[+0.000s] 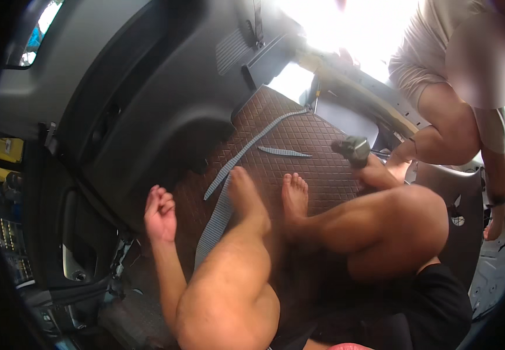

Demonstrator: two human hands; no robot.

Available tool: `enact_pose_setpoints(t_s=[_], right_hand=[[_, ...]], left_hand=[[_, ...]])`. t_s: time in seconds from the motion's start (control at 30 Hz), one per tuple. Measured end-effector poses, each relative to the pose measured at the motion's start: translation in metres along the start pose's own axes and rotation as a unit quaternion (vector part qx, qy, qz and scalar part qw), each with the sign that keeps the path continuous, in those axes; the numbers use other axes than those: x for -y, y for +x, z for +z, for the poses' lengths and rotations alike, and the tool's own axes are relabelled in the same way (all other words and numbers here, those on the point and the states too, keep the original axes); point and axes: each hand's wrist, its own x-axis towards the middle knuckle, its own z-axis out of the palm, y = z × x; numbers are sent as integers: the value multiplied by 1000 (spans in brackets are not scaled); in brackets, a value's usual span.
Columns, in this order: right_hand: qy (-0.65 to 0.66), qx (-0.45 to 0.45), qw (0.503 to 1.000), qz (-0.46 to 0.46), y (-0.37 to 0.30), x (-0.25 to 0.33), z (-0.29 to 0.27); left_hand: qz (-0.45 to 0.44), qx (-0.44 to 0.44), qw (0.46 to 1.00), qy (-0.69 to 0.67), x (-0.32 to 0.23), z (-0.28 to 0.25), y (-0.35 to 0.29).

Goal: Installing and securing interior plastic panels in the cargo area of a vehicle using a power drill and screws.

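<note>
My left hand [161, 216] is raised beside my left shin, palm showing and fingers loosely bent, with nothing in it. My right hand [376, 174], beyond my right knee, is closed around a dark grey-green power tool that looks like a cordless drill [354, 150]. The tool's narrow end points left, over a brown quilted floor mat [331, 178]. On this mat lie a long, curved grey ribbed strip [258, 137] and a short tapered offcut [284, 152]. A wider grey ribbed piece [212, 229] runs beside my left leg. My right forearm is mostly hidden by the knee.
My bare feet [295, 197] rest on the mat. Dark moulded trim [147, 116] of a vehicle interior rises on the left. At the right, another person [448, 116] leans in, one hand [401, 160] close to my right hand. Bright light fills the opening behind.
</note>
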Motion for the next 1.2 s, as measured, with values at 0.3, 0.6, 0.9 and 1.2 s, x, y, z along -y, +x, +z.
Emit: enact_pose_setpoints(t_s=[0.3,0.6,0.9,1.2], right_hand=[[-10,28,999,36,70,100,-24],[-164,49,981,-86,143,130,-24],[-209,96,973,-5,165,142,-33],[-217,120,969,-26,179,115,-9]], left_hand=[[-303,-41,951,41,156,23,161],[-359,17,922,-144,254,20,286],[-377,-59,867,-320,280,38,296],[-364,-82,865,-335,288,45,306]])
